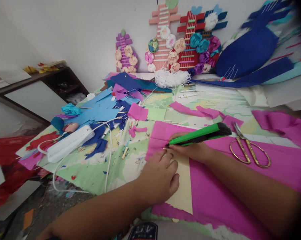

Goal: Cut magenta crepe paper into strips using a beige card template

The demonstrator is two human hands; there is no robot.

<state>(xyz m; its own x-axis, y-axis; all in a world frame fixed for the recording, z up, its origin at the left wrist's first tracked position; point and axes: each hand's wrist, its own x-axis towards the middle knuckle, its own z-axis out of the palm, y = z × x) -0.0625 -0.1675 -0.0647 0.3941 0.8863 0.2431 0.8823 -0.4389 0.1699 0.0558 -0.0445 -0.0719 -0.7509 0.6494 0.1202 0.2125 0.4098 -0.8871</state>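
A large magenta sheet (215,190) lies over the near right part of the table. On it rests a cream rectangular piece (184,190). My left hand (160,176) presses on the cream piece and the magenta sheet, palm down, fingers laid flat and slightly bent. My right hand (190,148) is closed round a green and black cutter (200,134), its tip at the top edge of the cream piece, close to my left fingertips. Gold-handled scissors (249,146) lie open on the magenta sheet, right of my right hand.
Blue scraps (100,108) and a white power strip (70,143) with its cable lie at the left. Along the wall stand flower-trimmed instrument shapes (162,50), a dark blue one (247,53) and a heap of white string (171,78). Magenta strips (195,110) lie behind the sheet.
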